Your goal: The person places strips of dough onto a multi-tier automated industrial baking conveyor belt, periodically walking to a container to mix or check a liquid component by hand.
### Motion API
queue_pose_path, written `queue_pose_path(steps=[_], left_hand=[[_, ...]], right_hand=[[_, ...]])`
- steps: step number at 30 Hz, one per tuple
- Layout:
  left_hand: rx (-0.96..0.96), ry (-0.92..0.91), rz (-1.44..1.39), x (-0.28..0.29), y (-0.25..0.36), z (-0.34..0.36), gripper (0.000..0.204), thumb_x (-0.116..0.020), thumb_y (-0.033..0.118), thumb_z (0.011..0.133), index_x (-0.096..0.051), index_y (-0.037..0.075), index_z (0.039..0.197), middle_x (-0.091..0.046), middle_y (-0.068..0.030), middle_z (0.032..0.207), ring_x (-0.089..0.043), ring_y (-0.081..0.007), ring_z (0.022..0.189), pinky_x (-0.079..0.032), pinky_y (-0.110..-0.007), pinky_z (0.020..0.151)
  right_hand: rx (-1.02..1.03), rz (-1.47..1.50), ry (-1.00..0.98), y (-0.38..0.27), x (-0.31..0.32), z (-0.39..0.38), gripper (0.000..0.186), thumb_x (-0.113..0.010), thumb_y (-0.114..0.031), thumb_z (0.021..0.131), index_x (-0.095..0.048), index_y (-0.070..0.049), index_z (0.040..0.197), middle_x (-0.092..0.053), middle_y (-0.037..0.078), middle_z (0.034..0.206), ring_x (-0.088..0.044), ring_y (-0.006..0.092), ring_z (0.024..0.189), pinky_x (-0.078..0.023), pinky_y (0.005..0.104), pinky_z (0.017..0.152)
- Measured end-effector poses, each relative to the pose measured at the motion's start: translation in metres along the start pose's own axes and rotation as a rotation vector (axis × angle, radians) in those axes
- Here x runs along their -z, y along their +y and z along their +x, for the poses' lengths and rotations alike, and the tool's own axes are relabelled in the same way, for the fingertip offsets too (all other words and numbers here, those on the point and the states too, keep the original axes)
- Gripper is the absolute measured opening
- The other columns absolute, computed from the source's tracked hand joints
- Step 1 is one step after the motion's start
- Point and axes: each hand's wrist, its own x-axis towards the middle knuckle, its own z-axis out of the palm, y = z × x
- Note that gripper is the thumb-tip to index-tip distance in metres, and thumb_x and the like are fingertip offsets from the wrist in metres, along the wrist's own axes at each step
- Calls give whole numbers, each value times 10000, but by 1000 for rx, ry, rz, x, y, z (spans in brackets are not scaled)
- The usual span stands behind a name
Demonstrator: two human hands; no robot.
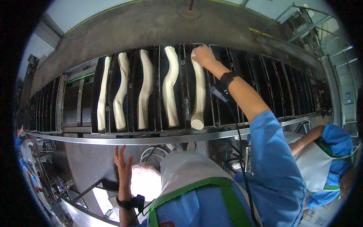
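My right hand (204, 56) is closed over the far end of a long pale dough log (199, 90). Most of this log lies in a narrow dark pan compartment, its round cut-looking near end resting by the near rim. To its left, several more dough logs (171, 87) lie lengthwise, one to a compartment, some bent or kinked. The dark strapped pans (223, 94) run side by side. Below the near rail, my left hand (123, 164) is raised with its fingers apart, holding nothing. Both wrists wear a dark band with a small device.
A metal rail (113, 141) edges the near side of the conveyor. Another worker (317, 159) in blue with a white apron stands close on my right. A gap with a metal frame (78, 98) separates the pans at left. Below it sits a pale rounded bulk (145, 181).
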Motion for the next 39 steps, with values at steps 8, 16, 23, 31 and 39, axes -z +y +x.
queue_pose_path(steps=[8,16,23,31,39], left_hand=[[-37,-81,-32,-34,38,15,419,-504,105,753,-394,140,1155,-163,-116,1308,-148,-307,1199,-174,-463,953],[139,28,-100,-46,36,-14,389,-466,105,760,-407,118,1144,-222,-97,1291,-141,-264,1206,-172,-405,965],[179,182,-38,-63,55,-30,377,-443,119,745,-433,116,1122,-263,-127,1266,-203,-283,1178,-185,-388,949],[287,308,67,-74,104,-98,371,-484,158,751,-439,125,1117,-246,-140,1266,-201,-309,1165,-188,-405,944],[397,448,269,-87,98,-164,368,-507,232,764,-432,154,1116,-243,-139,1257,-200,-333,1160,-198,-442,940]], right_hand=[[-256,44,-308,-28,-46,6,277,-410,-133,783,-440,-100,1057,-482,197,955,-518,343,862,-460,390,662],[410,40,-137,-4,9,-51,203,-534,-88,672,-485,-77,868,-474,103,897,-468,296,904,-413,408,710],[1067,333,-444,-31,-10,-144,225,-589,-67,576,-542,-122,789,-496,31,827,-430,191,903,-280,410,854],[1154,202,-187,-29,-16,-154,184,-523,-62,624,-563,-128,792,-501,26,797,-449,200,857,-319,363,812],[969,480,-505,17,20,-168,281,-497,-126,757,-493,-64,1030,-457,101,1087,-381,240,1056,-261,357,903]])
